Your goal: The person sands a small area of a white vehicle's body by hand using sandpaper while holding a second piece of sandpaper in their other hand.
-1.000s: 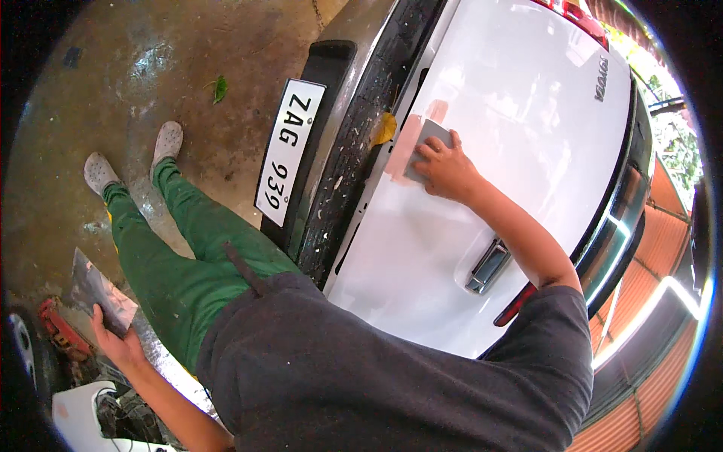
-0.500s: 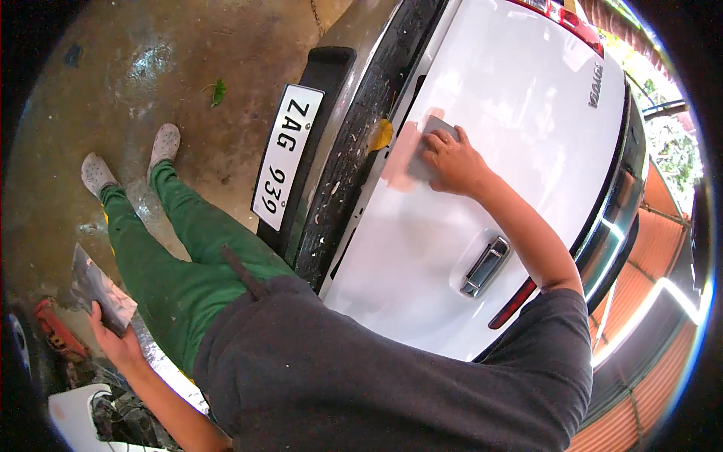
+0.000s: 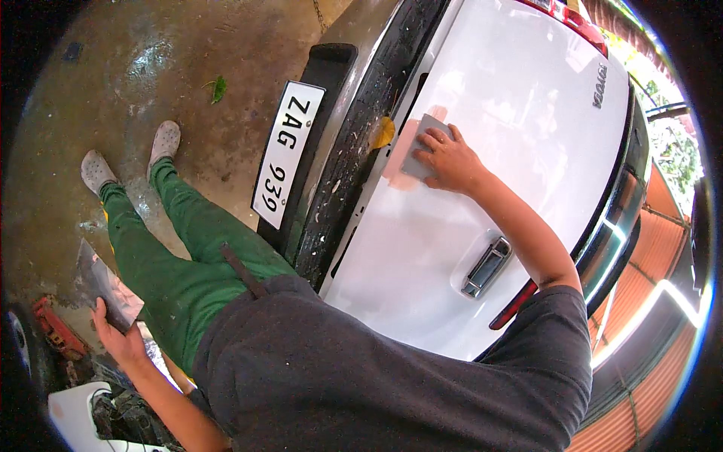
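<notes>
My right hand presses a flat grey spreader against the white tailgate, its fingers bent over the flat face. Pink filler shows around the spreader's lower and left edges, near the tailgate's bottom edge. Down at the left, beside my green trouser leg, my left hand grips a thin, shiny grey plate by its lower end. A pale pinkish patch lies along the plate's right side; whether it is paste or a reflection I cannot tell.
The black-topped bumper carries a yellow leaf and a number plate. A chrome handle stands out from the tailgate. Car parts, including a white panel and a red piece, lie at lower left on the wet floor.
My right hand and the spreader have shifted slightly left and up over the filler. My left hand and its plate have moved a little to the right.
</notes>
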Tool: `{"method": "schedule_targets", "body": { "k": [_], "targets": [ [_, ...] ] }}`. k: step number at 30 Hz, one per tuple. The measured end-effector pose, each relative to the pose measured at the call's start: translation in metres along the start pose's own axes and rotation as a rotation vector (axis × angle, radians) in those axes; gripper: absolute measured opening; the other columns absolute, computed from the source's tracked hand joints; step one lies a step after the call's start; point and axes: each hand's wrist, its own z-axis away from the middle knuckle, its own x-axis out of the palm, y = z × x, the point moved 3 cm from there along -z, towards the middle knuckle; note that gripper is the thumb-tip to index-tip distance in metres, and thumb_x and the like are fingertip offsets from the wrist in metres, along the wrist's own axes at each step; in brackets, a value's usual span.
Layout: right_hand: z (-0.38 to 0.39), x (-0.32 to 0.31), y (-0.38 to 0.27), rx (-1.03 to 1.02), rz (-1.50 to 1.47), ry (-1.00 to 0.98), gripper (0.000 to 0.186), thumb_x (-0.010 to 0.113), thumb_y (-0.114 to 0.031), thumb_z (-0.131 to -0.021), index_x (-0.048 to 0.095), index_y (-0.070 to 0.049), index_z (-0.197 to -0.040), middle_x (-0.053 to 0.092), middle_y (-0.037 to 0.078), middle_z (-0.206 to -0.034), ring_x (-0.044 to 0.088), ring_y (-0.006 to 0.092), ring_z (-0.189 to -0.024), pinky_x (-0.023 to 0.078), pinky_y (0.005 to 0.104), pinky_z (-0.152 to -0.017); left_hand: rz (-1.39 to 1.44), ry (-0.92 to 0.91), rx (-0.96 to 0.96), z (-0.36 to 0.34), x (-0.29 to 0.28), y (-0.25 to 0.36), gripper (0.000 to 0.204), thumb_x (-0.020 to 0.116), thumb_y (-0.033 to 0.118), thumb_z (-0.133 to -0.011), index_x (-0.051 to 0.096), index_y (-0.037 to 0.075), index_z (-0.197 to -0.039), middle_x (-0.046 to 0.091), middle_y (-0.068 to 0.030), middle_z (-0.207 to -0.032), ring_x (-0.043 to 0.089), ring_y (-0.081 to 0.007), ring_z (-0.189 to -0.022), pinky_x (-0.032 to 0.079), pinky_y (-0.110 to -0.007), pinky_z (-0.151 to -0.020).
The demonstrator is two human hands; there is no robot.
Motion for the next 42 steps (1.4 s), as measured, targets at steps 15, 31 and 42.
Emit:
{"method": "schedule_targets", "body": {
  "k": [15,31,42],
  "targets": [
    [0.007,-0.012,-0.004,0.051,0.089,-0.15,0.046,0.075,-0.037,-0.074,0.071,-0.017,-0.115,0.059,0.007,-0.125,0.05,0.027,-0.127,0.035,0.0613,-0.106,-0.066,-0.041,-0.007,0.017,0.032,-0.024,0.044,0.064,0.018,-0.094,0.051,0.004,-0.134,0.058,-0.0092,-0.129,0.057,-0.0235,-0.118,0.045,-0.04,-0.102],
    [-0.003,-0.023,0.022,-0.021,-0.029,-0.014,0.054,0.074,-0.028,-0.071,0.066,-0.017,-0.124,0.054,0.005,-0.139,0.041,0.0253,-0.139,0.026,0.054,-0.12,-0.121,-0.136,-0.061,0.028,0.054,-0.047,0.051,0.058,0.015,-0.096,0.043,0.004,-0.144,0.055,-0.0092,-0.135,0.056,-0.0237,-0.121,0.044,-0.04,-0.104],
    [-0.019,-0.017,0.04,-0.052,-0.039,-0.056,0.058,0.073,-0.029,-0.072,0.064,-0.014,-0.127,0.055,0.002,-0.14,0.041,0.0228,-0.139,0.027,0.0548,-0.12,-0.144,-0.121,-0.024,0.031,0.061,-0.046,0.049,0.061,0.017,-0.096,0.046,0.004,-0.141,0.058,-0.0097,-0.131,0.059,-0.0251,-0.118,0.047,-0.042,-0.101]
  ]
}}
